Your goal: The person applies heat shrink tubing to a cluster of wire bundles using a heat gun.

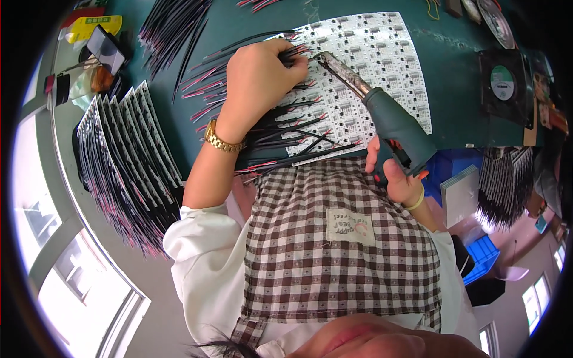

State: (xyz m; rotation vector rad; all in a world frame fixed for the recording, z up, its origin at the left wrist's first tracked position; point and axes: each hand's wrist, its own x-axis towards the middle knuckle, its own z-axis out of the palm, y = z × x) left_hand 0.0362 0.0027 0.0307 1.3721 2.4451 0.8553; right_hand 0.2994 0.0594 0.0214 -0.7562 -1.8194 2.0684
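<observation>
A large white circuit board panel (391, 65) with rows of small dark parts lies on the green table. Black cables (262, 140) with red and white stripped ends run along its left side, their tips on the board. My left hand (259, 77), a gold watch on its wrist, is closed near the upper left of the panel, pinching a black cable (293, 56) at its end. My right hand (397, 179) grips the handle of a dark green soldering gun (397, 122). Its metal tip points up and left, close to my left fingertips; whether it touches the cable, I cannot tell.
A bundle of black cables (173, 30) lies at the far left. Several wired panels (128, 149) stand in a row left of the table. On the right are a black fan-like unit (504, 83), another hanging wired stack (504, 179) and a blue crate (480, 256).
</observation>
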